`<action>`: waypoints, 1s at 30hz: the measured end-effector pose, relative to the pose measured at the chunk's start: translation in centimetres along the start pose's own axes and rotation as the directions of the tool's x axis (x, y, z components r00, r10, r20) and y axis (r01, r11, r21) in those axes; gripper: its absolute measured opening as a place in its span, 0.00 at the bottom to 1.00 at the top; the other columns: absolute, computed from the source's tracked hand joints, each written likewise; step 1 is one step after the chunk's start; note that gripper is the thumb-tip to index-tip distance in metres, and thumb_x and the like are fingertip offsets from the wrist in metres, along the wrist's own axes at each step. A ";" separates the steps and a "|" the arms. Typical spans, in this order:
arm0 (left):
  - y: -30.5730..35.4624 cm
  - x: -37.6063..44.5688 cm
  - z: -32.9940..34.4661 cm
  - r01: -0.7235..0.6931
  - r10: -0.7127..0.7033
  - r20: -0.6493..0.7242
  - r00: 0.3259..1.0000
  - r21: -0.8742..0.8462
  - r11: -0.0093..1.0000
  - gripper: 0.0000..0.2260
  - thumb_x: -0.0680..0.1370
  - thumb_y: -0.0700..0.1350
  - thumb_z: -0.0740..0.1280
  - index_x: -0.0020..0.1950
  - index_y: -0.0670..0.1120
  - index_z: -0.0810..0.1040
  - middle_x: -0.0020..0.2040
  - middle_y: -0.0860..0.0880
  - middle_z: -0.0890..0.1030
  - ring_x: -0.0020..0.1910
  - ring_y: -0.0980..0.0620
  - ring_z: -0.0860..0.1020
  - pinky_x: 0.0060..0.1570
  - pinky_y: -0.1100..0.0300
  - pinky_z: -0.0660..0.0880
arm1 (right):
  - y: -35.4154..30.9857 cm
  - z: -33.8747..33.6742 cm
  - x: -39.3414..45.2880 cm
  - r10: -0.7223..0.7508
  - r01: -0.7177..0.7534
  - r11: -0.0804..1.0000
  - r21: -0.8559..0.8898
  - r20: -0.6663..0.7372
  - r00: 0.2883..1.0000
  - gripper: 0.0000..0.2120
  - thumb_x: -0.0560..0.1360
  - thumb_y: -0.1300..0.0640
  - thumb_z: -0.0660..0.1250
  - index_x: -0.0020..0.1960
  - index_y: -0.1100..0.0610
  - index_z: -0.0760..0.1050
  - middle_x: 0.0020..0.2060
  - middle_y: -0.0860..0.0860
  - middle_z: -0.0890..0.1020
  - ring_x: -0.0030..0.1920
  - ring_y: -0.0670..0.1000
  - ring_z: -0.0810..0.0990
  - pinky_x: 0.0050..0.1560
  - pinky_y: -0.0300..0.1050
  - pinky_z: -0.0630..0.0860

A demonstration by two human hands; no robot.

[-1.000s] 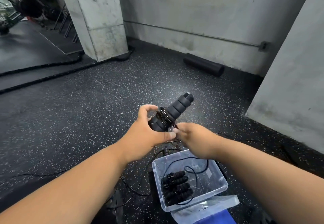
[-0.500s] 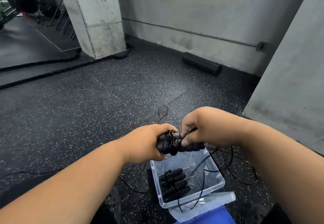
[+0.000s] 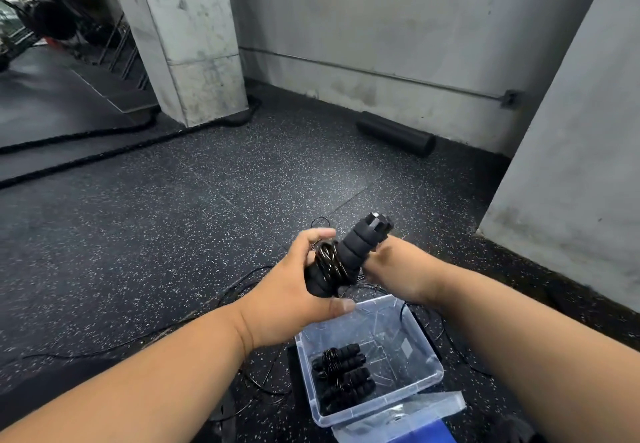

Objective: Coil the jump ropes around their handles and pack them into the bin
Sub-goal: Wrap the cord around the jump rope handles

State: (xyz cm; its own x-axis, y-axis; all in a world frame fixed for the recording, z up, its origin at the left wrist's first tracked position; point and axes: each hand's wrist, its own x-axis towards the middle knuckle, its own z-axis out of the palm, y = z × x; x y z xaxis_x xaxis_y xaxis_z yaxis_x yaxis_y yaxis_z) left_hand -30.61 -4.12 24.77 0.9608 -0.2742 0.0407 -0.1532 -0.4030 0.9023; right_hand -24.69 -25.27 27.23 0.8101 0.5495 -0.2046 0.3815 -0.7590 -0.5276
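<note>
Nearest the viewer, a clear plastic bin (image 3: pixel 427 385) sat on the speckled black floor (image 3: pixel 173 234), with its lid (image 3: pixel 398 423) lying just beside its near edge. Inside the bin, against its left wall, lay finished bundles (image 3: pixel 343 373) of black foam handles with thin rope wound round them; how many ropes they made up could not be told. That part of the job looked done.

Just above the bin, both bare hands worked on another rope. The left hand (image 3: pixel 294 293) had its grip closed round the lower end of a pair of black foam handles (image 3: pixel 349 252), held tilted up and to the right, with several shiny turns of rope (image 3: pixel 327 259) already wound near the fingers. The right hand (image 3: pixel 391 269) was beside and partly behind the handles; its fingers were hidden, so whether it gripped the rope could not be told.

Loose black rope (image 3: pixel 263 382) trailed over the floor around the bin, so winding seemed unfinished, and this bundle had yet to go in.

Farther off lay a black foam roller (image 3: pixel 394 137) against the wall, and a concrete pillar (image 3: pixel 194 44).
</note>
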 end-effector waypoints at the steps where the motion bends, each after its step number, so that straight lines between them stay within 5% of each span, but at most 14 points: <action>1: -0.2 0.1 0.0 0.018 -0.017 0.024 1.000 -0.023 1.000 0.43 0.70 0.45 0.84 0.76 0.67 0.64 0.61 0.53 0.84 0.61 0.52 0.84 0.67 0.53 0.77 | -0.5 0.3 0.0 -0.001 0.001 0.995 -0.102 -0.002 1.000 0.10 0.81 0.68 0.57 0.53 0.60 0.76 0.47 0.61 0.79 0.43 0.55 0.73 0.34 0.39 0.60; 4: -0.8 0.5 0.4 0.013 -0.013 -0.009 1.000 0.053 0.999 0.40 0.68 0.45 0.84 0.73 0.66 0.70 0.62 0.56 0.83 0.60 0.54 0.83 0.67 0.52 0.77 | -0.9 1.1 -0.1 -0.013 0.013 0.980 -0.200 0.001 1.000 0.13 0.82 0.66 0.57 0.62 0.65 0.76 0.58 0.64 0.81 0.52 0.61 0.77 0.44 0.42 0.61; 7: -0.8 1.0 0.1 0.069 -0.047 -0.135 0.990 0.168 0.983 0.33 0.67 0.49 0.83 0.67 0.66 0.73 0.54 0.60 0.84 0.51 0.60 0.83 0.56 0.57 0.79 | -0.9 1.8 -0.5 -0.053 0.043 0.983 -0.181 -0.050 0.997 0.10 0.85 0.53 0.58 0.58 0.54 0.77 0.51 0.55 0.84 0.49 0.58 0.81 0.49 0.48 0.76; 10: -0.9 1.4 -0.7 0.124 -0.066 -0.145 0.987 0.438 0.890 0.33 0.68 0.55 0.80 0.68 0.66 0.69 0.51 0.59 0.84 0.49 0.56 0.82 0.50 0.56 0.78 | -1.9 1.3 -1.2 -0.041 0.015 0.952 -0.305 -0.079 0.996 0.08 0.83 0.48 0.61 0.56 0.50 0.75 0.49 0.51 0.83 0.50 0.57 0.80 0.48 0.48 0.76; 13: -1.4 1.5 -1.1 0.109 -0.096 -0.055 0.994 0.629 0.770 0.34 0.69 0.54 0.78 0.71 0.65 0.66 0.52 0.57 0.83 0.50 0.51 0.82 0.51 0.55 0.79 | -3.4 -0.5 -2.6 -0.061 0.036 0.906 -0.423 -0.047 0.997 0.12 0.82 0.46 0.63 0.43 0.50 0.70 0.38 0.46 0.76 0.40 0.53 0.74 0.35 0.45 0.66; 16: -1.4 1.3 -0.7 0.003 -0.102 0.121 0.987 0.629 0.777 0.36 0.69 0.53 0.80 0.70 0.68 0.66 0.54 0.61 0.83 0.52 0.55 0.82 0.55 0.53 0.80 | -4.1 -1.6 -3.4 -0.127 0.133 0.885 -0.447 0.043 0.991 0.10 0.79 0.45 0.67 0.44 0.50 0.75 0.38 0.46 0.80 0.39 0.50 0.76 0.37 0.45 0.69; 22: 0.8 -0.3 1.0 -0.213 0.067 0.276 0.959 0.542 0.813 0.37 0.70 0.55 0.81 0.73 0.67 0.65 0.59 0.63 0.82 0.56 0.61 0.80 0.59 0.60 0.76 | -0.1 -4.0 -2.3 -0.114 0.100 0.985 0.140 0.098 0.989 0.15 0.69 0.48 0.82 0.42 0.54 0.79 0.33 0.48 0.79 0.31 0.45 0.75 0.32 0.41 0.70; 26: 2.0 -1.3 1.0 -0.231 0.143 0.228 0.963 0.430 0.873 0.37 0.70 0.54 0.81 0.73 0.66 0.64 0.57 0.62 0.81 0.55 0.64 0.80 0.58 0.63 0.77 | 3.7 -2.5 -1.1 -0.120 -0.002 0.743 0.669 0.136 0.983 0.14 0.72 0.47 0.78 0.42 0.55 0.77 0.35 0.54 0.77 0.33 0.51 0.72 0.33 0.44 0.65; 28: 1.9 -1.6 0.9 -0.179 0.123 0.172 0.977 0.362 0.915 0.37 0.71 0.54 0.81 0.72 0.67 0.64 0.56 0.61 0.82 0.53 0.62 0.81 0.58 0.58 0.79 | 3.8 -1.3 -0.8 -0.118 -0.044 0.623 0.781 0.149 0.982 0.10 0.78 0.52 0.72 0.40 0.54 0.79 0.34 0.52 0.77 0.32 0.49 0.70 0.34 0.43 0.63; 30: 1.8 -1.4 0.7 -0.093 0.073 0.076 0.994 0.301 0.949 0.36 0.71 0.54 0.82 0.70 0.67 0.62 0.56 0.59 0.81 0.52 0.62 0.81 0.57 0.54 0.80 | 2.9 0.2 -0.5 -0.063 -0.069 0.634 0.770 0.140 0.988 0.16 0.83 0.58 0.64 0.37 0.52 0.79 0.29 0.49 0.73 0.28 0.46 0.66 0.33 0.43 0.60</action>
State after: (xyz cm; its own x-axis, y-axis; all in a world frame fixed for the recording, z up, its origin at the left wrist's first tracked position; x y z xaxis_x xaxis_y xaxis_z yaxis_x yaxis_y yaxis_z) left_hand -32.40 -5.07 26.02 0.9267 -0.3684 0.0741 -0.3043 -0.6201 0.7231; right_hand -24.04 -27.69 25.60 0.7140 0.6396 -0.2848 -0.1571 -0.2501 -0.9554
